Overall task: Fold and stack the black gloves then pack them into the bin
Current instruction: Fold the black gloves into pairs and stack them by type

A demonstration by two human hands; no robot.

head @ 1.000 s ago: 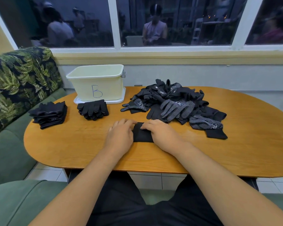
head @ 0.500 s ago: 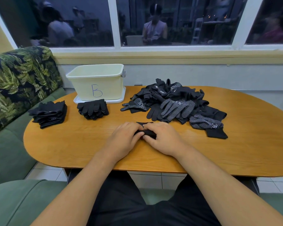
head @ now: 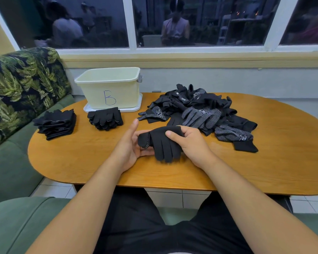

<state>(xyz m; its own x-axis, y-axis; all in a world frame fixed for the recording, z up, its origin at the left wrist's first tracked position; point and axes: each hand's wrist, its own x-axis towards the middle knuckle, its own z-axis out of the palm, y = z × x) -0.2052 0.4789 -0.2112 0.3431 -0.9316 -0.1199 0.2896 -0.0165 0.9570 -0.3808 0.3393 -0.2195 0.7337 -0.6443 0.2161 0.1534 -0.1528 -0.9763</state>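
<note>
A folded black glove (head: 163, 143) is lifted just above the wooden table (head: 264, 162), its fingers hanging toward me. My right hand (head: 193, 145) grips it from the right, thumb on top. My left hand (head: 130, 143) is turned palm-in beside it, fingers straight and touching the glove's left end from below. A loose pile of black gloves (head: 200, 110) lies behind my hands. Two stacks of folded gloves sit at the left: one stack (head: 56, 123) near the table's left end, another stack (head: 106, 118) in front of the cream bin (head: 108, 88) marked "B".
The bin stands on a white lid (head: 136, 107) at the table's back left. A green sofa with a leaf-print cushion (head: 17, 85) runs along the left. A window sill and wall lie behind the table.
The glove was pressed flat on the table under both hands; now my right hand has lifted it off the surface, and my left hand has opened and turned beside it.
</note>
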